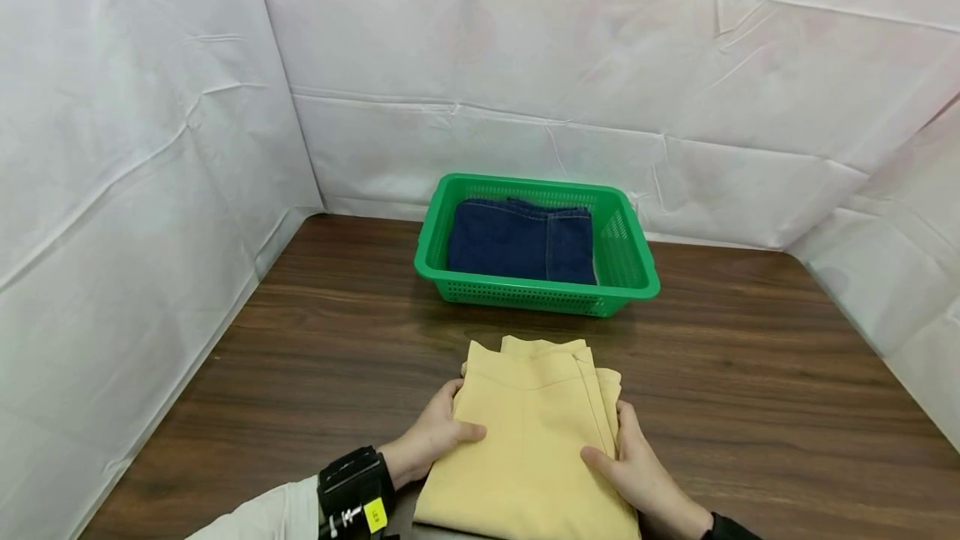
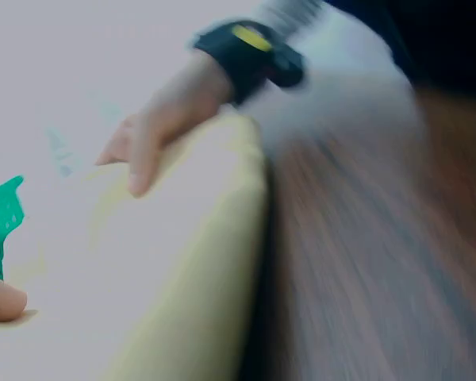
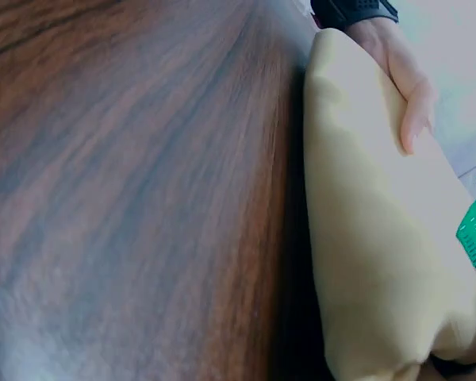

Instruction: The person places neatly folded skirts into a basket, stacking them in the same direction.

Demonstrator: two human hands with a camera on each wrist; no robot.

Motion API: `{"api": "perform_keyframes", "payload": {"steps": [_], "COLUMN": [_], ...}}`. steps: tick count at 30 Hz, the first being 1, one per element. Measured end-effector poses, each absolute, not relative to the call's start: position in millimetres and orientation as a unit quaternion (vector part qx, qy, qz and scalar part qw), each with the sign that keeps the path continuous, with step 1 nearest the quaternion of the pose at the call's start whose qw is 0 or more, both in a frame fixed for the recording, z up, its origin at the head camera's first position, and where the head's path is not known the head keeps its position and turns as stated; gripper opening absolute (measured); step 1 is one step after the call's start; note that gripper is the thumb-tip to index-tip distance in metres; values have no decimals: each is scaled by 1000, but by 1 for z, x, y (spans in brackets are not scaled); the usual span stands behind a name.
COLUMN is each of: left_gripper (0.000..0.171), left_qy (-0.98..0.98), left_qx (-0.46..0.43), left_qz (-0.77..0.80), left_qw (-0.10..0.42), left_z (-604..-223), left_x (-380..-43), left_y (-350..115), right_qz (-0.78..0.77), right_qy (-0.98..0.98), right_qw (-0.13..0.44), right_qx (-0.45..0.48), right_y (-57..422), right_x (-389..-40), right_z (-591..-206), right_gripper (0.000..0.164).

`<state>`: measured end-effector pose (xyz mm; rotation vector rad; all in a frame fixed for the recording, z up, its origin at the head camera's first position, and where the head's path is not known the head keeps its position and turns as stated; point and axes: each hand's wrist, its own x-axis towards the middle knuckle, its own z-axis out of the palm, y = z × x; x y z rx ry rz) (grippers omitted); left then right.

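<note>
A folded yellow garment [image 1: 536,440] with seams and layered top edges lies between my two hands at the front of the dark wooden table. My left hand [image 1: 435,433] grips its left side, thumb on top and fingers tucked partly out of sight beneath. On the opposite side my right hand [image 1: 637,469] holds it the same way. Both wrist views show the garment's thick rounded fold [image 3: 373,238], with a dark shadow along it; whether it touches the table cannot be told. Beyond it, a folded dark blue denim garment [image 1: 517,242] rests in a green basket [image 1: 536,294].
The perforated basket stands at the back of the wooden table [image 1: 315,332], close to the white sheet [image 1: 525,48] hung behind. White sheeting also encloses the left and right sides. Bare tabletop shows on both sides of the yellow garment.
</note>
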<state>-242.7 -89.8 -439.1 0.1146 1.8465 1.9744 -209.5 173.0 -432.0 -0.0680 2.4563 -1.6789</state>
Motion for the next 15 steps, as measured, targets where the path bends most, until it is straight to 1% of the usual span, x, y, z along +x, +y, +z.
{"api": "perform_keyframes", "payload": {"steps": [3, 6, 7, 10, 12, 15], "left_gripper": [61, 50, 48, 45, 45, 42], "left_qy": [595, 547, 539, 522, 517, 510], "left_qx": [12, -2, -4, -7, -3, 3], "left_qz": [758, 783, 786, 792, 792, 789], "left_qw": [267, 298, 303, 316, 325, 344], "left_z": [-440, -442, -442, -443, -443, -441], "left_x": [-245, -247, -247, -249, -250, -250], "left_y": [-91, -93, -94, -95, -97, -98], "right_qz": [-594, -624, -634, -651, -656, -667], "right_qy": [797, 766, 754, 732, 726, 715], "right_qw": [101, 132, 145, 158, 164, 179], "right_qx": [-40, -83, -91, -123, -125, -109], "right_y": [176, 181, 183, 186, 186, 187], "right_x": [-210, -211, -212, -213, -213, -214], "right_z": [-432, -432, -432, -432, -432, -432], "right_gripper": [67, 64, 63, 62, 63, 67]}}
